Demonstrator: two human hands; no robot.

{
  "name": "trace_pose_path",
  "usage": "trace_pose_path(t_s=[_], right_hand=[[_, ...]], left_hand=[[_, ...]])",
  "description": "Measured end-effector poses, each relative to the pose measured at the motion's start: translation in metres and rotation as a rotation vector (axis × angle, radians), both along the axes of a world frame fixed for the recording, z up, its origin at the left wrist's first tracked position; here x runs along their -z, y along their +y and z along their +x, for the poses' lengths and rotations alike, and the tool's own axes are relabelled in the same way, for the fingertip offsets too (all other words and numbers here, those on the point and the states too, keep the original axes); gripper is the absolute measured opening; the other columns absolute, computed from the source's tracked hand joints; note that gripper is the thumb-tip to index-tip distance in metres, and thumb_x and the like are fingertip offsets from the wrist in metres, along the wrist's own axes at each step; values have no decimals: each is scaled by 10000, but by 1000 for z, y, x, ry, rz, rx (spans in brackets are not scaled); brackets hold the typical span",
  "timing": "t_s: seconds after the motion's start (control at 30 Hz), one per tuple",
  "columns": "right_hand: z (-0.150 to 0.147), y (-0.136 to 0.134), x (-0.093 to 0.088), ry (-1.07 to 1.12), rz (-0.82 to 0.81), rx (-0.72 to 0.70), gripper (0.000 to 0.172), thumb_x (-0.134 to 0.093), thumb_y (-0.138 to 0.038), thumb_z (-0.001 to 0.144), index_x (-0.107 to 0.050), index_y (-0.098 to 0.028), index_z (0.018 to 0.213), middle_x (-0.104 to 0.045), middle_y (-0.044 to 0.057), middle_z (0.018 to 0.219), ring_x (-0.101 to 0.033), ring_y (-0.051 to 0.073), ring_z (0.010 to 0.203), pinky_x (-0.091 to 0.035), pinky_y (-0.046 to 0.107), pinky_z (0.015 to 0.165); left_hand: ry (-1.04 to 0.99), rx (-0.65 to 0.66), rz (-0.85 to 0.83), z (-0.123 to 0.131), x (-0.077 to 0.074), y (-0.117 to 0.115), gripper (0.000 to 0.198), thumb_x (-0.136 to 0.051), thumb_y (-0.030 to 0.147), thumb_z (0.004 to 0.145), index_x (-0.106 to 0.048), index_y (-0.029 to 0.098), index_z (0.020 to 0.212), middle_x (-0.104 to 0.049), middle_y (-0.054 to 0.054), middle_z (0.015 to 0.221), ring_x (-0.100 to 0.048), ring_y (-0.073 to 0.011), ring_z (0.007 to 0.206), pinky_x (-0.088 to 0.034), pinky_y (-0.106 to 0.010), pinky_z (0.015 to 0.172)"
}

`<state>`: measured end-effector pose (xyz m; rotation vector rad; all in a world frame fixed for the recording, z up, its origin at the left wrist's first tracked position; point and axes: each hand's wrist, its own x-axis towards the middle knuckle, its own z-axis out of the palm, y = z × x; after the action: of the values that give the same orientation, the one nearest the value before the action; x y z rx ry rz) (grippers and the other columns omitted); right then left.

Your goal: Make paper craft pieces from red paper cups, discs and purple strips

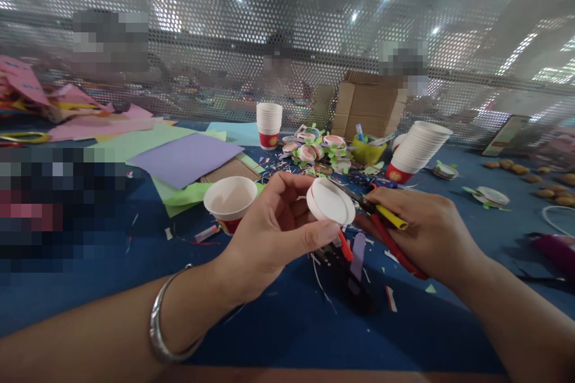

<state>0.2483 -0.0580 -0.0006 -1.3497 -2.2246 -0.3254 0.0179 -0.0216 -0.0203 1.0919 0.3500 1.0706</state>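
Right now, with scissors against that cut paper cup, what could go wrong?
The scissors in the right hand meet the cut paper cup close to the fingertips of the left hand; a slip might nick them. The whole paper cup stands just beside that hand and could be knocked over.

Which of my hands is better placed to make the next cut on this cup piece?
Right, probably. The right hand grips the scissors, blades pointing at the cup piece, while the left hand pinches that piece by its rim.
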Motion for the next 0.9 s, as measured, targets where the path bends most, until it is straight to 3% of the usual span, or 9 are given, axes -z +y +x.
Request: trace_pose_path(t_s=[0.33,0.6,0.9], right_hand=[[0,-1,0,60,-80,-21,292,-577,-425,989,-688,-188,858,-691,42,704,-636,186,608,-400,297,560],[1,-4,0,29,-18,-34,275,-590,-382,989,-662,-186,811,-688,30,680,-611,153,563,-374,282,552],[1,-4,-2,-43,13,6,383,-529,-452,1017,-714,-181,818,-695,48,641,-623,169,526,-357,293,527]], left_hand=[[-2,75,-23,-1,3,0,443,-886,101,730,-600,193,1055,-728,10,1007,-693,-76,907,-573,-147,772],[-6,107,-80,-2,0,-1,419,-888,121,729,-618,182,1043,-720,5,1019,-691,-86,914,-573,-169,800],[13,116,-114,-4,-4,-2,350,-867,131,752,-647,186,1018,-721,5,979,-679,-89,886,-558,-169,764]])
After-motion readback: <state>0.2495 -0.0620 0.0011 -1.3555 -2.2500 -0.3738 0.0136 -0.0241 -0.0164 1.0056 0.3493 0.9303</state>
